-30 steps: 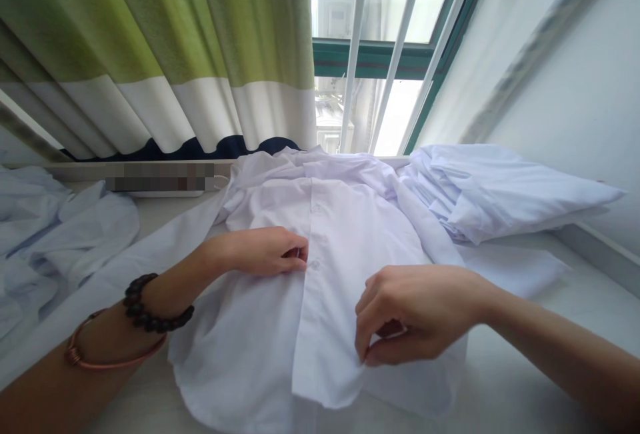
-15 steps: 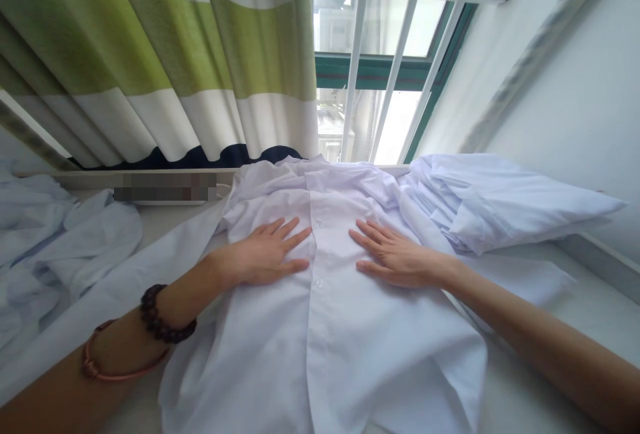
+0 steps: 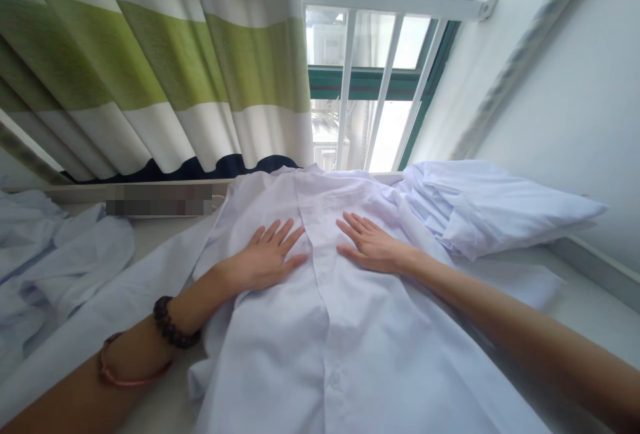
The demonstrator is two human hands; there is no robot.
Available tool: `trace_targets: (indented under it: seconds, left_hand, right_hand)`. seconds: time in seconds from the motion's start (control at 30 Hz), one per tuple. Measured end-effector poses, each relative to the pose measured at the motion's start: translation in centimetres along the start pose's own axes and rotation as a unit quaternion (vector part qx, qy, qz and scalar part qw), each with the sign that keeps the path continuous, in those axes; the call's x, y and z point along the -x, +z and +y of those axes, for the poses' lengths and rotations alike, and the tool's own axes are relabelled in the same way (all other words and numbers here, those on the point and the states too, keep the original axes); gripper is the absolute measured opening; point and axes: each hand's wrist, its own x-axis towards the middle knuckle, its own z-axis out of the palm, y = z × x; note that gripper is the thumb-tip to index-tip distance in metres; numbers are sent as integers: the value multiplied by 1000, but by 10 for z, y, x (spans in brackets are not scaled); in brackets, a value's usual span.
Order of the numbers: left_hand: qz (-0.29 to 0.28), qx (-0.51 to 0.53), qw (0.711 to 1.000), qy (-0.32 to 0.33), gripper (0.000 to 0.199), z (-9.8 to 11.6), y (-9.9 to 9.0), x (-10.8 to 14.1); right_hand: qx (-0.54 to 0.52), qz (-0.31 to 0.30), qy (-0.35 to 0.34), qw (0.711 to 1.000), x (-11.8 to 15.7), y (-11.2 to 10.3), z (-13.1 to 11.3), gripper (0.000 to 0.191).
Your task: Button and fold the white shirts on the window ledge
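Observation:
A white buttoned shirt (image 3: 300, 327) lies spread out before me, its front placket running down the middle and its collar end toward the window. My left hand (image 3: 267, 255) rests flat on the left half of the shirt, fingers spread. On the other side of the placket, my right hand (image 3: 373, 244) lies flat on the cloth, its fingers stretched out. Neither hand grips the fabric. A dark beaded bracelet (image 3: 173, 324) and a copper-coloured bangle (image 3: 133, 381) circle my left wrist and forearm. One sleeve (image 3: 150, 274) stretches out to the left.
Folded white garments (image 3: 505, 204) are stacked at the back right. Loose white cloth (image 3: 65, 254) lies heaped on the left. A striped curtain (image 3: 165, 67) hangs behind, beside white window bars (image 3: 385, 81). A blurred-out flat object (image 3: 159, 201) lies along the back ledge.
The shirt front has shifted and looks smoother near the collar, while its lower part has moved to the right. Both hands stay flat on it, the right slightly further left. The view has tilted up slightly.

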Motion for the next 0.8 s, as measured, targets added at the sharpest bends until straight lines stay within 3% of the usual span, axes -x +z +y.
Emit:
trace_targets:
  seconds: [0.1, 0.17, 0.23, 0.3, 0.33, 0.37, 0.47, 0.6, 0.7, 0.8]
  left_hand:
    - [-57, 35, 997, 37, 68, 10, -19, 22]
    - [-36, 58, 995, 67, 58, 14, -33, 23]
    - [62, 54, 993, 80, 52, 15, -40, 10]
    - [183, 23, 980, 73, 51, 12, -38, -12]
    - [212, 9, 975, 68, 53, 9, -33, -25]
    - [211, -3, 976, 61, 55, 6, -27, -36]
    - [126, -10, 992, 29, 62, -4, -6, -56]
    - [105, -21, 994, 7, 66, -11, 12, -49]
    - [75, -14, 997, 8, 68, -12, 9, -38]
    - [25, 20, 999, 12, 71, -11, -6, -37]
  right_hand:
    - [-1, -26, -12, 1000, 27, -5, -9, 84]
    - [-15, -46, -32, 998, 37, -20, -16, 76]
    - [-25, -34, -47, 998, 31, -35, -19, 66]
    - [-10, 42, -38, 998, 9, -40, -15, 62]
    - [5, 84, -30, 996, -5, -39, -11, 61]
    - [22, 111, -17, 993, -18, -35, -6, 63]
    - [33, 90, 37, 995, -47, -13, 7, 70]
    - [8, 58, 48, 997, -43, 6, 9, 73]
    - [-13, 50, 16, 999, -23, -1, 6, 72]
    - [-5, 144, 31, 989, -5, -23, 13, 57]
